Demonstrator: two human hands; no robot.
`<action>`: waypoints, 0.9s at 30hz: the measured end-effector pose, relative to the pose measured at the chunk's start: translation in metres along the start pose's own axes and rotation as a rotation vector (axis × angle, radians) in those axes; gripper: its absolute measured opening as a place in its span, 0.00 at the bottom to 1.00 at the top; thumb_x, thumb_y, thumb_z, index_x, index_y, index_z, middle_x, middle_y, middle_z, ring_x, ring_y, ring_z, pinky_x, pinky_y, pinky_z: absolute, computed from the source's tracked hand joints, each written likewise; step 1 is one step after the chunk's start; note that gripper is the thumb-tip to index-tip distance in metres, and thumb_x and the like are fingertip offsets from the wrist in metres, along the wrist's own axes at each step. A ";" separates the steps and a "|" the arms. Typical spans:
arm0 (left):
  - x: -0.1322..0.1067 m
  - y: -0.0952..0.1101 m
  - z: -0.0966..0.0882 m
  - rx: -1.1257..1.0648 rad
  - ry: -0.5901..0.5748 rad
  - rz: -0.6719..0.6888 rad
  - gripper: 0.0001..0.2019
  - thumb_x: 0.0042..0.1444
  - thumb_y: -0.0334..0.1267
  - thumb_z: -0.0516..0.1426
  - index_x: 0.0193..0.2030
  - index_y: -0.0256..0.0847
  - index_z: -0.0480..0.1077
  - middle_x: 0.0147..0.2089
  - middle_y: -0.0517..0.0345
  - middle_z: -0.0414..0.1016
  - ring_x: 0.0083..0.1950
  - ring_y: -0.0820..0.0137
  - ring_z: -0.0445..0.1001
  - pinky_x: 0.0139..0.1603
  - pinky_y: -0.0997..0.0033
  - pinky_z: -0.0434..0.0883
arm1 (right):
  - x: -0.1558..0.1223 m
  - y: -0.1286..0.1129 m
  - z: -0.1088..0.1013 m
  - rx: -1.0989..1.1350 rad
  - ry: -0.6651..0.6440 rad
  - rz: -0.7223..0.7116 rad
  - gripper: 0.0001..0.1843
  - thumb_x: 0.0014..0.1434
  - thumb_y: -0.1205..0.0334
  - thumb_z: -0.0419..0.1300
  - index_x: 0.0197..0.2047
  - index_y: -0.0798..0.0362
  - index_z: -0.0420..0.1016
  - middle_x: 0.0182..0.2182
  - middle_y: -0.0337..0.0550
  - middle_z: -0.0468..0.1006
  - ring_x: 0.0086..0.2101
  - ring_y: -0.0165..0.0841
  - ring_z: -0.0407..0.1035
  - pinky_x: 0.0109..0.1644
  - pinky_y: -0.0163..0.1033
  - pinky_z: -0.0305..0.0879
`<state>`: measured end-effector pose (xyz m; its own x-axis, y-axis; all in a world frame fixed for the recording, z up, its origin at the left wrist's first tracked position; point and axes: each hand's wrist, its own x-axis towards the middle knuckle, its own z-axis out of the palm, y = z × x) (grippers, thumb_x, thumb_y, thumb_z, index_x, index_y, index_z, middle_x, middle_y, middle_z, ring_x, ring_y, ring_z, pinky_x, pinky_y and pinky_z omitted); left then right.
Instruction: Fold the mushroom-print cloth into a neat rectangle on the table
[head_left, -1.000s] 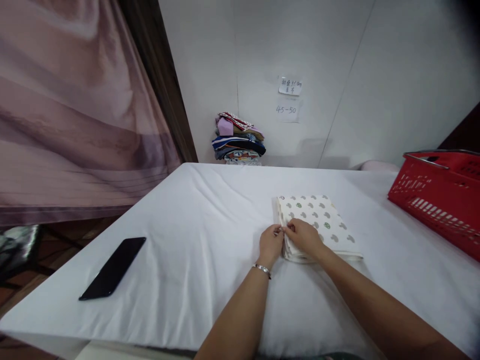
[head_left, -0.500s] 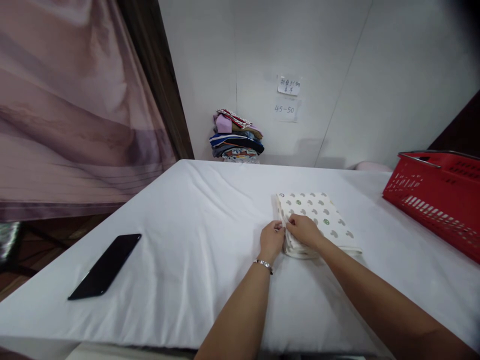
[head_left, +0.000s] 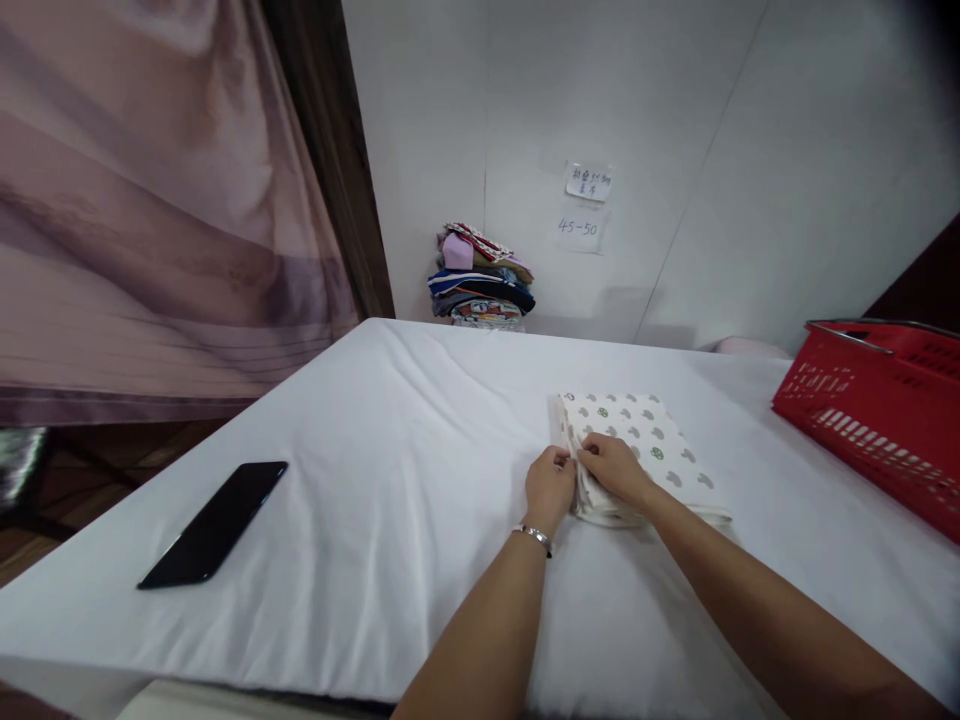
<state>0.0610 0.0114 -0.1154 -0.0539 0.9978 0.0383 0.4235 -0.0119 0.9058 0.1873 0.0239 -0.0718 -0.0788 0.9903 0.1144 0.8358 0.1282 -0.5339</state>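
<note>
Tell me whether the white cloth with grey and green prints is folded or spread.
Folded: the white printed cloth lies as a compact four-sided stack, layered edges showing.

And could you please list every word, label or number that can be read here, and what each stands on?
"45-50": handwritten on the lower paper on the wall.
Handwritten characters on the upper paper: too small and blurred to read surely.
No other lettering is legible.
</note>
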 end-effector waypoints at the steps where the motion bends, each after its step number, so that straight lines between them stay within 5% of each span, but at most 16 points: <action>1: 0.000 0.000 0.000 0.008 -0.001 0.004 0.06 0.54 0.36 0.54 0.37 0.44 0.71 0.36 0.60 0.76 0.37 0.71 0.72 0.37 0.74 0.65 | 0.000 0.000 0.000 -0.002 -0.004 -0.002 0.08 0.50 0.63 0.53 0.22 0.53 0.67 0.20 0.36 0.69 0.25 0.29 0.63 0.30 0.33 0.51; 15: -0.003 0.004 -0.001 0.130 -0.018 0.069 0.07 0.55 0.37 0.52 0.33 0.42 0.71 0.37 0.58 0.74 0.37 0.71 0.70 0.37 0.73 0.64 | 0.015 0.000 -0.002 -0.127 -0.095 0.025 0.05 0.51 0.62 0.56 0.26 0.53 0.68 0.24 0.40 0.73 0.28 0.30 0.64 0.30 0.33 0.52; 27: -0.005 0.009 -0.005 0.143 -0.081 0.078 0.09 0.54 0.37 0.52 0.32 0.45 0.74 0.35 0.59 0.76 0.37 0.70 0.72 0.38 0.74 0.64 | 0.009 0.006 -0.008 0.136 -0.068 0.009 0.06 0.51 0.62 0.52 0.24 0.52 0.65 0.18 0.34 0.66 0.22 0.28 0.62 0.26 0.32 0.54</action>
<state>0.0606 0.0064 -0.1059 0.0550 0.9963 0.0667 0.5484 -0.0860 0.8318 0.1961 0.0331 -0.0678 -0.1127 0.9921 0.0545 0.7558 0.1212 -0.6435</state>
